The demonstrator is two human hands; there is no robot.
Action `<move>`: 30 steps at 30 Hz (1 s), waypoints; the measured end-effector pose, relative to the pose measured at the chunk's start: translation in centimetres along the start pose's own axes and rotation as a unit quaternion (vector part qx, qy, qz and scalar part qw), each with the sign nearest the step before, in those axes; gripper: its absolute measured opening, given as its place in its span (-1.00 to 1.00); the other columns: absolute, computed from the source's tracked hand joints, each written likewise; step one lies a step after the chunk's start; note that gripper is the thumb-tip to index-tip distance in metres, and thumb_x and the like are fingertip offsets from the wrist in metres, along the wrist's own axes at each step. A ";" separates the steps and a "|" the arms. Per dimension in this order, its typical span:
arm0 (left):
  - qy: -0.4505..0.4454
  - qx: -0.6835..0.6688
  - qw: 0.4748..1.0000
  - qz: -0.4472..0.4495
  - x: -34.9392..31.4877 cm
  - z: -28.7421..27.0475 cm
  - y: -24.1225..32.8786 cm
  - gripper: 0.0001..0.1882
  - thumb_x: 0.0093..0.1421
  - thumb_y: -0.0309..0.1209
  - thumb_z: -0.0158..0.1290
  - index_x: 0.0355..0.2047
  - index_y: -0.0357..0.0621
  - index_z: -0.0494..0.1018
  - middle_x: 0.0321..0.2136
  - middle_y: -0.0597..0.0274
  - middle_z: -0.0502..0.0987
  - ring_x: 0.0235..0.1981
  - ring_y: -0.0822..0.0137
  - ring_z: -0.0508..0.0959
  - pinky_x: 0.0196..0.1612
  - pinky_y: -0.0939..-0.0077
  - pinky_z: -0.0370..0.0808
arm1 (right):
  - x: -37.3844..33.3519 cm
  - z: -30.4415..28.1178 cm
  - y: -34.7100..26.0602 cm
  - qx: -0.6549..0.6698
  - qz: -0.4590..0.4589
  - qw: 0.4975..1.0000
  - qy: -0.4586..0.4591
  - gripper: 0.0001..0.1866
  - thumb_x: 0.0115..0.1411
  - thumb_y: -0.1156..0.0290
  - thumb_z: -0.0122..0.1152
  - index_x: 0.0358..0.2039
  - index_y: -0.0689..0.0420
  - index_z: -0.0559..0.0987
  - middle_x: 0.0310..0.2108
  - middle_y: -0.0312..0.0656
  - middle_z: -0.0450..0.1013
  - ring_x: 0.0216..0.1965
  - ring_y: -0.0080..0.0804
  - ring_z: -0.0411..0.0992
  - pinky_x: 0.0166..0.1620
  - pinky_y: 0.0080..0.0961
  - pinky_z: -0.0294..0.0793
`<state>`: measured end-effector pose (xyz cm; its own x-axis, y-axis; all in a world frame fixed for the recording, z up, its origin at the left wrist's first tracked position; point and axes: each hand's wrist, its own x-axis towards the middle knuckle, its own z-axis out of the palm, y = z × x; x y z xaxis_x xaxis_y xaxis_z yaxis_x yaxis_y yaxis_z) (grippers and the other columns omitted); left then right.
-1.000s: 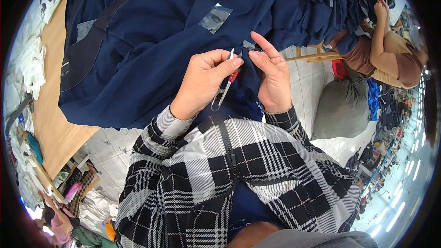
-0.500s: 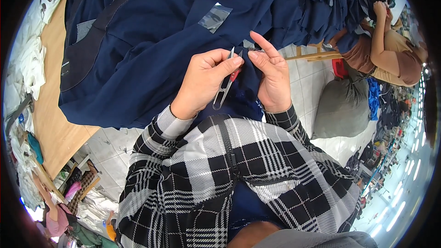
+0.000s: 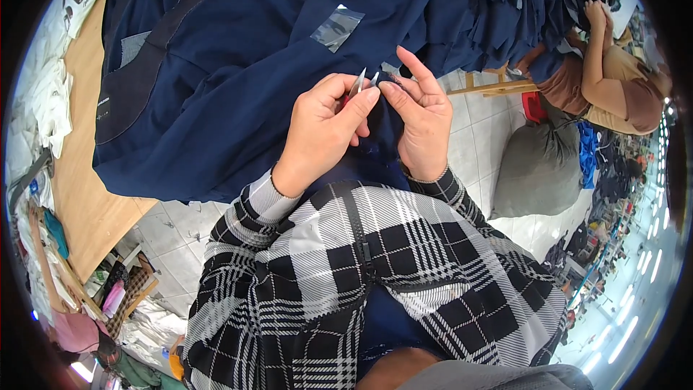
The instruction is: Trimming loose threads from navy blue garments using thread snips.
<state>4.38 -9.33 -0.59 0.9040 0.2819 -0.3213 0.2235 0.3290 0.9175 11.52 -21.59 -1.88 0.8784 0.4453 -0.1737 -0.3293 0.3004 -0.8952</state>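
Note:
My left hand (image 3: pixel 317 126) is closed around a pair of thread snips (image 3: pixel 358 84). The two pointed metal blades rise apart above the thumb; most of the body is hidden in the fingers. Close beside the tips, my right hand (image 3: pixel 423 123) pinches a small dark edge of the navy fabric between thumb and fingers, its index finger raised. Navy garments (image 3: pixel 238 123) lie spread beyond and under both hands. On them rests a shiny clear plastic packet (image 3: pixel 338 29), just past the snips.
A wooden tabletop (image 3: pixel 83 166) runs along the left, with white cloth (image 3: pixel 47 101) heaped beside it. At right stand a large grey sack (image 3: pixel 538 173) and a red container (image 3: pixel 533 107). A co-worker (image 3: pixel 606 87) sits at the far right; another person (image 3: pixel 72 328) is at lower left.
The snips have turned, so their handle end, seen below my left hand before, is now hidden in the fingers. My right hand has shifted slightly left, closer to the blades.

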 end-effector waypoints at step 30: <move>-0.030 -0.170 0.984 -0.034 0.3 -1.1 0.0 -0.76 0.20 -0.43 0.01 -0.15 -0.27 0.37 -0.42 0.26 0.50 -0.52 0.56 0.46 -0.45 0.74 0.38 | 0.7 -0.5 -0.4 0.012 0.014 0.999 0.036 -0.49 0.07 0.68 0.16 0.08 0.27 0.33 -0.33 -0.21 0.48 -0.26 -0.60 0.44 -0.10 -0.72 0.40</move>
<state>4.24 -8.27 -0.97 0.9135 0.1980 -0.3553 0.1586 0.6310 0.7594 12.42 -21.87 -1.86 0.8908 0.3927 -0.2288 -0.3622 0.3093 -0.8793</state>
